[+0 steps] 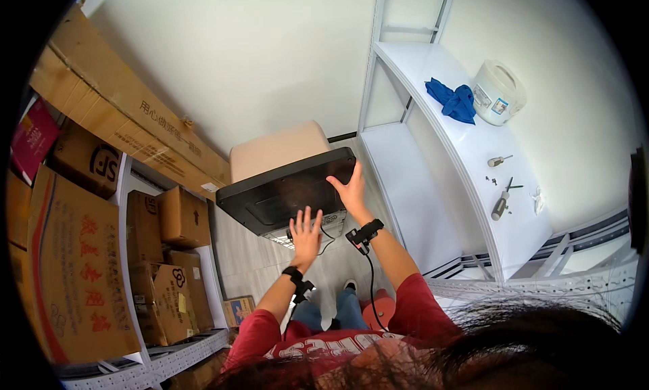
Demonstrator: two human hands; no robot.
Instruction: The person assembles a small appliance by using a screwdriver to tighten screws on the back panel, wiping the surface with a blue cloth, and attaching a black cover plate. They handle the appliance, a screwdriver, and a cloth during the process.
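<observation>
A wide black panel [291, 190] with rounded corners stands tilted in front of me, its broad face toward me. Behind it rises a beige rounded body [280, 148]; how the two join is hidden. My right hand [351, 192] grips the panel's right edge, thumb on the face and the other fingers partly hidden at the edge. Near the panel's lower edge, my left hand [306, 240] lies with fingers spread, holding nothing. Below the panel, a light grille-like part [331, 221] shows, along with a thin dark cable [327, 245]. Both wrists wear black straps with small devices.
On the white shelf [419, 65] at right sit a blue cloth [451, 100], a white tub [499, 92], two screwdrivers [501, 206] and small loose pieces. Cardboard boxes [88, 268] fill the left shelving. A red stool [380, 310] is beside my legs.
</observation>
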